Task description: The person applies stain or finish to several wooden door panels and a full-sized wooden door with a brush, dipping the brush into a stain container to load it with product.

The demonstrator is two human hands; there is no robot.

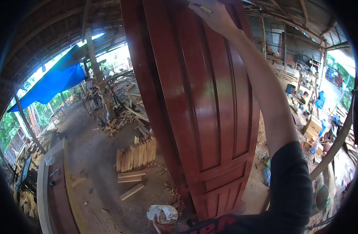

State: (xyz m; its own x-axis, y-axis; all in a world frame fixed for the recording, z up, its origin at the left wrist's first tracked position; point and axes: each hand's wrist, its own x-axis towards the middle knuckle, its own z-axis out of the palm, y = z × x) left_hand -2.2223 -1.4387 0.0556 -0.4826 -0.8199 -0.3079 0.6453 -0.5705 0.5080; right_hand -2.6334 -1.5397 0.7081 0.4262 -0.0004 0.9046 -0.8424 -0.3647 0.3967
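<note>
A tall dark red panelled wooden door (190,97) stands upright and leaning in front of me, its surface glossy. My right hand (216,15) is raised to the door's upper part, fingers closed round a paintbrush (205,9) with a yellowish handle; the bristle end is hidden. Low down, left of the door's foot, my left hand (160,226) grips a white bucket (169,213) with stains on its wall. The bucket is tilted, its mouth facing partly toward me.
Stacked wood blocks (136,156) and loose pieces (132,192) lie on the dirt floor to the left. A long framed panel (62,187) stands nearer me, a hammer (54,173) on it. Blue tarp (54,84) hangs behind. Cluttered shelves (303,87) stand right.
</note>
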